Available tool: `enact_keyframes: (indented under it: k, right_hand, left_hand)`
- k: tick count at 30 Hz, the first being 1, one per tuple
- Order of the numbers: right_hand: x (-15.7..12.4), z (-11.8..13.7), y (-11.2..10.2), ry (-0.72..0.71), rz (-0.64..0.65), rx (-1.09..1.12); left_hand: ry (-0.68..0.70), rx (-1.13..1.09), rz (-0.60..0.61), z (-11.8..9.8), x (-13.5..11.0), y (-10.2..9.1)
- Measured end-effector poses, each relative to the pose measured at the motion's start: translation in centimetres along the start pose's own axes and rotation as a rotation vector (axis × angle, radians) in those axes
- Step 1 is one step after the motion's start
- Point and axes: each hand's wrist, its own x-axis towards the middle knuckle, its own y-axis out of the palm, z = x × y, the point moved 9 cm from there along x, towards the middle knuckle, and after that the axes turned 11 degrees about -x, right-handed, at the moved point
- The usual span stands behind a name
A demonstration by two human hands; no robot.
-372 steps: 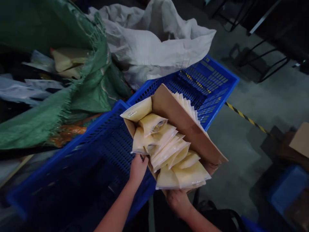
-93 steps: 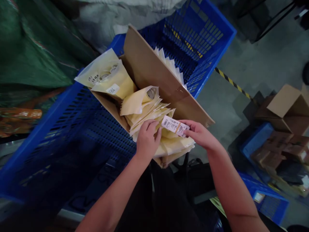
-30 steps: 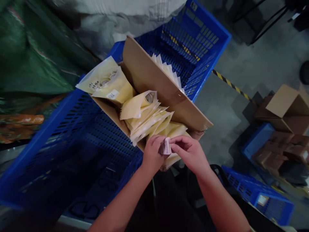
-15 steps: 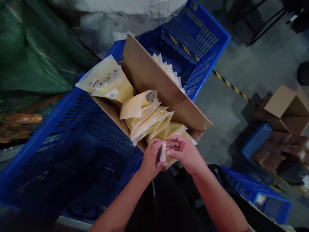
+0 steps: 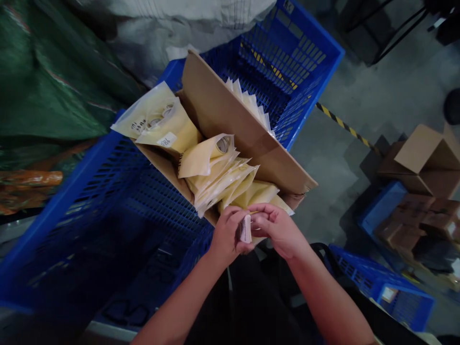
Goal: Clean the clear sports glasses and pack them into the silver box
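Observation:
My left hand (image 5: pixel 227 233) is closed around a small stack of paper slips (image 5: pixel 246 230), whose layered edge faces up. Against the right side of the stack, the curled fingers and thumb of my right hand (image 5: pixel 276 227) pinch at the slips; their tips are partly hidden. Both hands are just over the near end of a long open cardboard box (image 5: pixel 247 129). In the box stand several yellowish padded envelopes (image 5: pixel 219 177). One larger clear-topped bag (image 5: pixel 163 117) at the far left end shows round rolls inside and a white label.
The box rests across a large blue plastic crate (image 5: pixel 108 153). More envelopes (image 5: pixel 249 103) stand behind the box. Green sheeting (image 5: pixel 61 81) lies at left and white sacks (image 5: pixel 172 33) at the back. On the right floor are cartons (image 5: pixel 417 158) and a smaller blue crate (image 5: pixel 388 282).
The stack of slips has shifted slightly right and turned, showing more of its printed face. My right thumb and fingers have curled in closer. The box and envelopes stay put.

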Motion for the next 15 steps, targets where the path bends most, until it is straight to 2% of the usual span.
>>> enact_keyframes:
  k: [5, 10, 15]
  right_hand:
    - [0.0, 0.2, 0.1, -0.002, 0.020, -0.016]
    - [-0.4, -1.3, 0.1, 0.085, 0.042, -0.015]
    - [-1.3, -1.6, -1.1, 0.063, -0.138, -0.266]
  left_hand:
    - [-0.018, 0.025, 0.028, 0.4, -0.4, 0.2]
    - [-0.051, 0.043, 0.055, 1.0, -2.3, 0.6]
    - [-0.094, 0.095, 0.097, 1.1, -3.5, 0.8]
